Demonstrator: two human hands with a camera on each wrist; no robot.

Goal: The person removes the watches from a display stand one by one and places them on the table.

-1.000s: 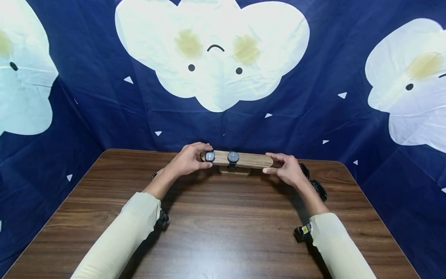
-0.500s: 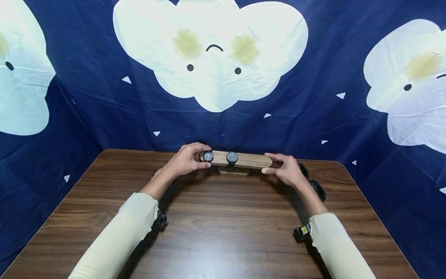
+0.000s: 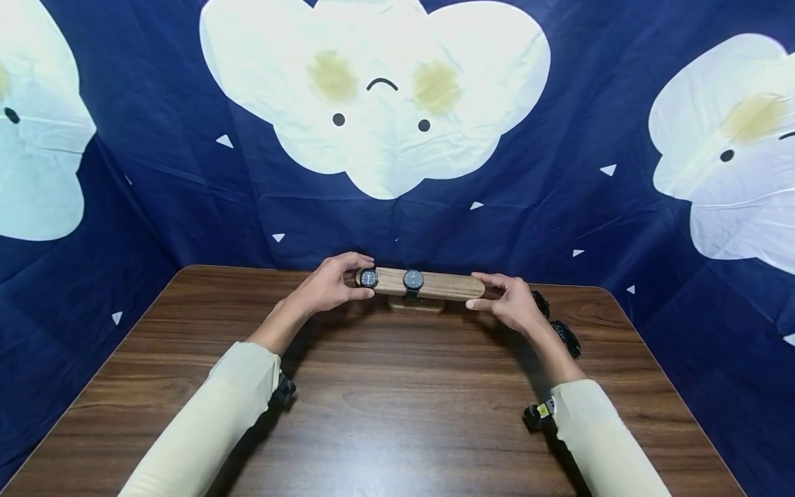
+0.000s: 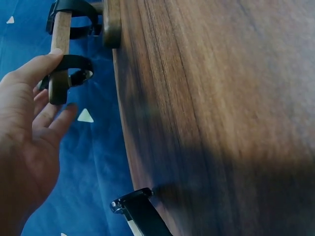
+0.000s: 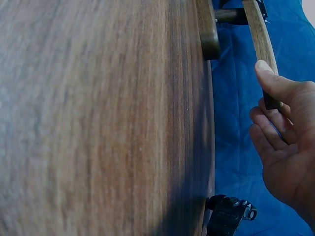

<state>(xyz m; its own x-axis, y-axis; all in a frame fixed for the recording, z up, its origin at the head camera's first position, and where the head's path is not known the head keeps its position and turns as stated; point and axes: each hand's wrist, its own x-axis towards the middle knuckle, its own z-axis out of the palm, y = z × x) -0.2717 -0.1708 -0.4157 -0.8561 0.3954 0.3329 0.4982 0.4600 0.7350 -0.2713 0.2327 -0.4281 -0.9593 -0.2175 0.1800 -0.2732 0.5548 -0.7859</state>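
A wooden watch stand (image 3: pixel 447 286) stands at the back of the table, its long bar raised on a base (image 3: pixel 416 304). Two wristwatches are strapped round the bar: a square-faced watch (image 3: pixel 368 278) near the left end and a round-faced watch (image 3: pixel 413 279) at mid-bar. My left hand (image 3: pixel 328 284) pinches the square-faced watch at the bar's end; the thumb lies at its black strap (image 4: pixel 78 62) in the left wrist view. At the other end, my right hand (image 3: pixel 511 304) grips the bar's tip (image 5: pixel 266 44) between thumb and fingers.
Two dark watches (image 3: pixel 566 338) lie on the table (image 3: pixel 397 386) beyond my right wrist. Another black-strapped watch (image 4: pixel 142 206) lies near the table's back edge on the left. A blue cloth (image 3: pixel 385 231) with white clouds hangs directly behind the table.
The square-faced watch has slid slightly left along the bar together with my left hand. My right hand keeps its hold on the other end.
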